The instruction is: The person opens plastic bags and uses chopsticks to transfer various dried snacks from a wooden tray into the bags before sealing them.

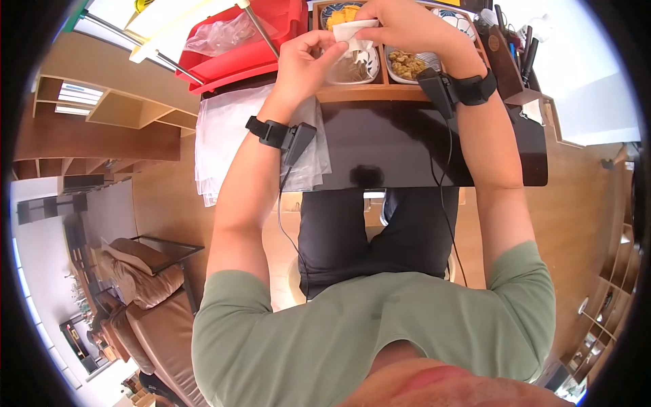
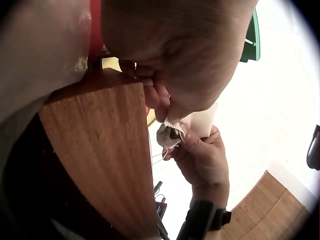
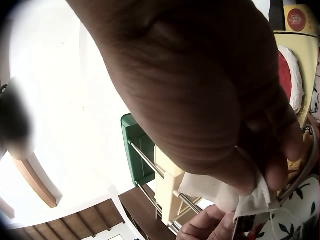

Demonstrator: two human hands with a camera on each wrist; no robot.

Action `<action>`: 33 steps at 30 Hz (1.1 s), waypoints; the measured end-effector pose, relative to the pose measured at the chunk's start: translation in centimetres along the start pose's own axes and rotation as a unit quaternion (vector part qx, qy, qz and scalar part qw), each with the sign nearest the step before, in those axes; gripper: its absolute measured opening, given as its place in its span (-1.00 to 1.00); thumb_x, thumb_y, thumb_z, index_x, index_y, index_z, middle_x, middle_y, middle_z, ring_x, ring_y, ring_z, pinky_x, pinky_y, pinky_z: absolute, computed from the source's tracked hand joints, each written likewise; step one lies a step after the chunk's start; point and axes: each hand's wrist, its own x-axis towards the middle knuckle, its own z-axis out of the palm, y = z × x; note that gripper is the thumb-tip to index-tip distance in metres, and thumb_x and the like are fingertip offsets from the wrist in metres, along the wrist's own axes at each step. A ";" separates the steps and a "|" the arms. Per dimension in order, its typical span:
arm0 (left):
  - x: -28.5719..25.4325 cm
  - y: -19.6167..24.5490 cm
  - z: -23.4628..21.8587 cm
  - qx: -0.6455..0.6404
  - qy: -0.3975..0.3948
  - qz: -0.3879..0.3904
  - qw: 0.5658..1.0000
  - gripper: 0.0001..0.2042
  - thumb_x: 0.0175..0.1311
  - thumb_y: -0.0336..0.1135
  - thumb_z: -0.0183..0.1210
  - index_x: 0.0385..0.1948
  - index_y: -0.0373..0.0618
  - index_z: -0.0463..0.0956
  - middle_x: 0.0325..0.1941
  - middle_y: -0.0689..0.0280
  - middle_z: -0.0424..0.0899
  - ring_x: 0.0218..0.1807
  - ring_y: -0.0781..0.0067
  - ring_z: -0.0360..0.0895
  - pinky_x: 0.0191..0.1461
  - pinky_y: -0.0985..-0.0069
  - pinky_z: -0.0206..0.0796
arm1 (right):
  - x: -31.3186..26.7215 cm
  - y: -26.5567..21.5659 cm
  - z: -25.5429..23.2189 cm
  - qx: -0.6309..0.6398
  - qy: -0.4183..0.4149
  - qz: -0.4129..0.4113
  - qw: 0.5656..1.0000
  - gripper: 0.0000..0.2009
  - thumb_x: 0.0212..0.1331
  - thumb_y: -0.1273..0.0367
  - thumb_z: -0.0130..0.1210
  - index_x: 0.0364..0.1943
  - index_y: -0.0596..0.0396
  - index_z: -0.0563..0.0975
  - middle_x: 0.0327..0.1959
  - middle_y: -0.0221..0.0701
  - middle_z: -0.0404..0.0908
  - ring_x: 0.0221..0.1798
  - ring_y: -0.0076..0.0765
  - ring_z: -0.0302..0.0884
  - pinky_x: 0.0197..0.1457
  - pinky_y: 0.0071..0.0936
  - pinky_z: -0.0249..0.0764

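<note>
Both hands hold a small white cloth drawstring pouch (image 1: 356, 32) above a wooden divided tray (image 1: 373, 93). My left hand (image 1: 305, 64) pinches its near left edge with thumb and fingers. From the other side, my right hand (image 1: 413, 27) grips the cloth. Thin strings hang from the pouch (image 2: 165, 136) in the left wrist view, and something dark shows in its mouth. Just below the pouch is a patterned white bowl (image 1: 371, 68) with thin brownish strips. Beside it, brown walnut-like pieces (image 1: 407, 65) fill another bowl, and yellow pieces (image 1: 342, 15) lie behind.
A red bin (image 1: 291, 27) with clear plastic bags (image 1: 227, 34) stands at the left. Flat clear bags (image 1: 237, 142) lie on the dark tabletop (image 1: 386, 146). Pens (image 1: 529, 57) stand in a brown holder on the right. A metal-railed rack (image 1: 261, 30) rises at the left.
</note>
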 end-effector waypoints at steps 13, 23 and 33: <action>-0.1 -0.5 -0.4 0.055 -0.039 0.006 0.998 -0.78 0.21 -0.33 0.44 -0.19 -0.20 0.69 -0.39 0.54 0.65 -0.42 0.82 0.40 -0.36 0.71 0.26 | -0.3 -1.5 0.1 0.042 -0.008 0.020 0.999 -0.82 -0.01 0.40 0.25 -0.33 0.22 0.65 -0.42 -0.01 0.64 -0.32 0.07 0.66 -0.25 -0.19 0.49; -0.4 0.6 -0.3 0.075 -0.065 -0.008 0.995 -0.66 0.13 -0.43 0.47 -0.04 -0.22 0.66 -0.20 0.37 0.75 -0.17 0.66 0.61 -0.03 0.63 0.45 | 0.2 -0.6 0.9 0.043 -0.023 -0.041 0.998 -0.86 0.01 0.40 0.25 -0.42 0.21 0.62 -0.50 -0.03 0.60 -0.43 0.06 0.59 -0.32 -0.16 0.45; -0.4 1.8 0.1 0.078 -0.072 -0.030 0.994 -0.68 0.13 -0.40 0.48 -0.08 -0.22 0.68 -0.24 0.42 0.74 -0.31 0.74 0.54 -0.24 0.69 0.41 | 0.3 -0.1 2.8 0.041 0.010 -0.031 0.999 -0.83 -0.09 0.47 0.21 -0.37 0.26 0.63 -0.49 -0.09 0.60 -0.37 0.00 0.57 -0.25 -0.20 0.46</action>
